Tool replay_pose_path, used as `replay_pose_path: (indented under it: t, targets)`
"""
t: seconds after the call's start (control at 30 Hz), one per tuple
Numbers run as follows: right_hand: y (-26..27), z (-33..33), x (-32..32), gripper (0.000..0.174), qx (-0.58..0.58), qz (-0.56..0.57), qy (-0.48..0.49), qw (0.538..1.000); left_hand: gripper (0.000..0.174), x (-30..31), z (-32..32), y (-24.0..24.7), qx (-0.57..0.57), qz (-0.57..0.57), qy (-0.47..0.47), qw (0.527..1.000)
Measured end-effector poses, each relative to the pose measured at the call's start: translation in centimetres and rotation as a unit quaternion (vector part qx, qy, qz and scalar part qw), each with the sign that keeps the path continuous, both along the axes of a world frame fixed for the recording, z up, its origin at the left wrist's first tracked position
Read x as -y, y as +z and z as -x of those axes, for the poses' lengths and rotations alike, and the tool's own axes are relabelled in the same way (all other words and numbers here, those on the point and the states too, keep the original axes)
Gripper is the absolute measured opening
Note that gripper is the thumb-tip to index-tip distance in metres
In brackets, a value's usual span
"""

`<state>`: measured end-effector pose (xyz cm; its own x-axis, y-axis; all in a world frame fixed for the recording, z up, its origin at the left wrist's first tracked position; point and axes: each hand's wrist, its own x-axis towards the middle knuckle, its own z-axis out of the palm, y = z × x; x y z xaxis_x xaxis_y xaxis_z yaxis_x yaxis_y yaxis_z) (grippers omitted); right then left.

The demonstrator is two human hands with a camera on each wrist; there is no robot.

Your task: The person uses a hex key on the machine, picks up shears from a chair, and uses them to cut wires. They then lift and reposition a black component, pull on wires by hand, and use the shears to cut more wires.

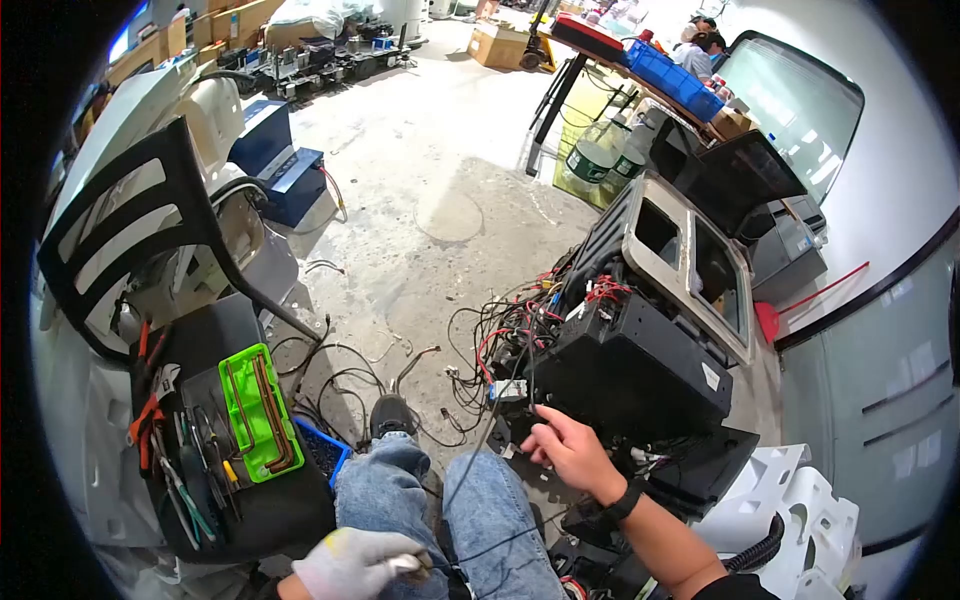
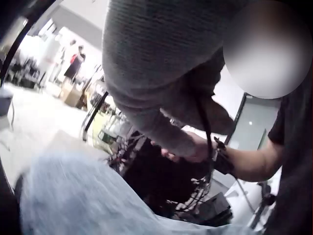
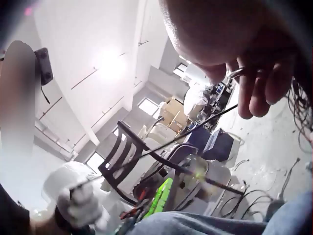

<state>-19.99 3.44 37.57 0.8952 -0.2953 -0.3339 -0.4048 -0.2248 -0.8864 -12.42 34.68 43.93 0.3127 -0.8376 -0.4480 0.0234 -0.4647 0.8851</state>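
Observation:
My left hand [image 1: 360, 562], in a pale knit glove, is at my left thigh with its fingers curled round a black cable [image 2: 204, 120]. In the right wrist view the cable [image 3: 161, 146] runs taut from the gloved hand [image 3: 80, 205] up to my right fingers. Bare, with a dark band at the wrist, my right hand [image 1: 575, 455] pinches the cable between thumb and fingers. It is in front of a black box-shaped unit [image 1: 640, 365] with a tangle of wires [image 1: 510, 325] at its left side.
At the left, a black chair [image 1: 250, 525] carries pliers and other hand tools, plus a green tray [image 1: 262, 410] with brown rods. A blue bin [image 1: 325, 450] is beside my leg. Loose cables lie on the floor [image 1: 400, 250]. White moulded parts [image 1: 790, 510] are at the right.

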Motion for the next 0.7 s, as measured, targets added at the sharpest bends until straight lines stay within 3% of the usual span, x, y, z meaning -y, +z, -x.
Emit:
replay_pose_path:
  t: [0.03,0.13,0.2,0.3,0.37,0.4,0.43,0.47,0.5,0.53,0.57,0.63,0.7]
  targets:
    - [-0.5,-0.7,-0.3,0.04,0.003,-0.002,0.002,1.0,0.018,0.6,0.3,-0.5,-0.005,-0.028,-0.02,0.999]
    - [-1.1,-3.0,-1.2,0.041,-0.053,-0.187,0.017,0.981,0.024,3.4,0.0,-1.4,0.03,0.022,-0.072,0.997]
    - [-1.3,-4.2,-1.9,0.037,-0.034,-0.202,-0.007,0.979,0.031,6.2,-1.2,-1.2,0.074,0.026,-0.233,0.969]
    - [-2.6,-5.2,-1.0,0.026,-0.008,-0.239,-0.063,0.969,0.031,9.7,-3.1,-2.3,0.079,0.08,-0.312,0.943]
    - [-3.3,-5.2,0.2,0.029,-0.004,-0.23,-0.053,0.972,0.038,12.8,-7.3,-1.7,0.068,0.028,-0.413,0.908]
    - [-3.6,-4.7,0.7,0.037,-0.027,-0.215,-0.032,0.976,0.04,14.7,-10.1,-0.8,0.168,-0.058,-0.388,0.904]
    - [-3.7,-4.5,0.9,0.037,-0.031,-0.22,-0.032,0.974,0.04,16.0,-12.7,-2.5,0.229,-0.085,-0.27,0.931]
    - [-3.6,-4.5,1.2,0.041,-0.061,-0.153,0.009,0.986,0.041,17.9,-15.4,-3.0,0.266,-0.137,-0.176,0.938]
    - [-3.9,-4.6,1.6,0.045,-0.091,-0.081,0.053,0.991,0.037,19.2,-18.1,-6.7,0.309,-0.057,-0.099,0.944]
    - [-5.0,-5.0,1.6,0.045,-0.056,-0.057,0.035,0.996,0.036,20.7,-20.2,-10.0,0.311,-0.013,-0.038,0.95]
    - [-5.8,-5.6,1.4,0.045,-0.058,-0.058,0.037,0.996,0.037,22.8,-21.5,-11.9,0.214,-0.037,0.005,0.976]
    - [-7.0,-6.8,1.1,0.043,-0.031,-0.018,0.058,0.998,0.041,26.1,-23.2,-16.3,0.181,-0.071,0.013,0.981]
    - [-7.5,-8.0,0.9,0.043,-0.046,0.015,0.098,0.994,0.044,29.2,-24.0,-20.4,0.02,-0.171,0.006,0.985]
